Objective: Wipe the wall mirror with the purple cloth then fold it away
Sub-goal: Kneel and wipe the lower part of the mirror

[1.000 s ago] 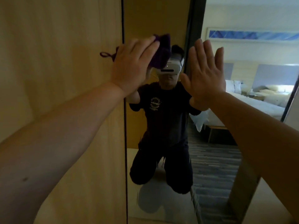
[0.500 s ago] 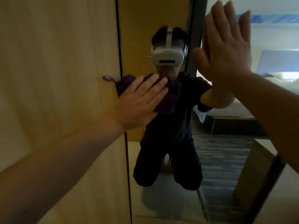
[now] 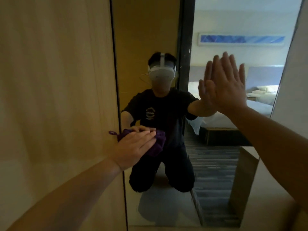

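Note:
The tall wall mirror (image 3: 143,30) fills the middle and right of the head view. My left hand (image 3: 133,147) presses the bunched purple cloth (image 3: 158,144) flat against the glass near the mirror's left edge, about mid-height. A small purple loop of the cloth sticks out left over the wooden panel. My right hand (image 3: 228,87) lies flat on the glass further right and higher, fingers spread upward, holding nothing. The reflection shows a kneeling person in dark clothes.
A light wooden wall panel (image 3: 55,97) borders the mirror on the left. The mirror reflects a dark door frame, a bed with white linen, a striped carpet and a blue wall picture. A pale wall edge (image 3: 293,80) stands at the right.
My left hand has slid the cloth down the glass from head height to about waist height of the reflection. My right hand stays flat on the mirror.

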